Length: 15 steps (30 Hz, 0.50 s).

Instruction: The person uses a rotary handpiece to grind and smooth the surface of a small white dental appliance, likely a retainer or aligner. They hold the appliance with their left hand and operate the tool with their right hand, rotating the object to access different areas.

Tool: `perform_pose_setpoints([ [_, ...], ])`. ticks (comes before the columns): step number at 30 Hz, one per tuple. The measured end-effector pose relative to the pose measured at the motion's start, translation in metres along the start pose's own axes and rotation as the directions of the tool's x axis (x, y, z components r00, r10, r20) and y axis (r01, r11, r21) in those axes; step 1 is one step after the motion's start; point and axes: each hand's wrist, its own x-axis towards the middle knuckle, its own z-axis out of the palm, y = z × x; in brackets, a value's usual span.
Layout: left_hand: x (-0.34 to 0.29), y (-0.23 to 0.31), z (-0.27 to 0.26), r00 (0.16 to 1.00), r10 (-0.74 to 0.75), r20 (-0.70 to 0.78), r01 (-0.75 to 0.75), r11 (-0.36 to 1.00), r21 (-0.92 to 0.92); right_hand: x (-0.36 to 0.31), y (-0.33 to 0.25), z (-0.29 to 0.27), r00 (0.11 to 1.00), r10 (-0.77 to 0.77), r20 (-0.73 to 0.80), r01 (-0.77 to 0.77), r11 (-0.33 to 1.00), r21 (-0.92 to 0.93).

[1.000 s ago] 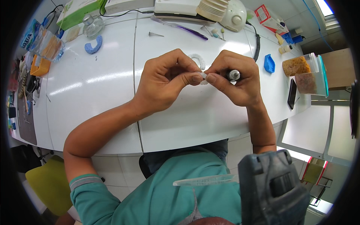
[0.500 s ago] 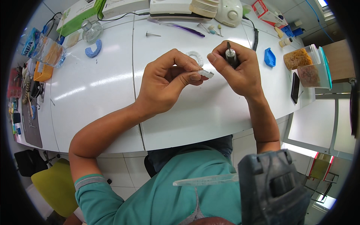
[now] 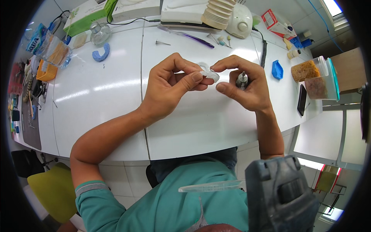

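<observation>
Above the white table, my left hand (image 3: 166,87) pinches a small whitish, translucent curved piece (image 3: 211,76), like a dental tray or aligner, between thumb and fingertips. My right hand (image 3: 253,87) keeps a metal rotary handpiece (image 3: 242,80) against its palm with the curled fingers. The right index fingertip reaches the far edge of the curved piece, while the right thumb stands apart from it. Behind the fingers lies a second clear arch-shaped piece (image 3: 202,65) on the table, partly hidden. Most of the handpiece is hidden by the right hand.
A blue horseshoe-shaped piece (image 3: 101,53) lies at the left near a glass bottle (image 3: 100,33). A purple-handled tool (image 3: 193,38) and several small burs (image 3: 222,40) lie beyond my hands. To the right are a blue tray (image 3: 277,70), plastic tubs (image 3: 320,83) and a phone (image 3: 302,100).
My right hand has opened its index finger and thumb around the handpiece and brought the index fingertip to the curved piece. That piece has turned in my left fingers.
</observation>
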Motion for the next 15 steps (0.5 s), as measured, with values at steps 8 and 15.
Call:
perform_pose_setpoints([
  [8,0.0021,-0.0034,-0.0065,1.000,-0.019,0.013,0.019,1.000,0.001,0.0006,0.0052,0.0105,0.992,-0.123,-0.040,0.118,0.987,-0.111],
  [15,-0.0013,0.0027,-0.0086,0.987,-0.141,0.072,0.133,0.986,0.098,0.0006,0.0016,0.0055,0.995,-0.098,-0.017,0.094,0.983,-0.157],
])
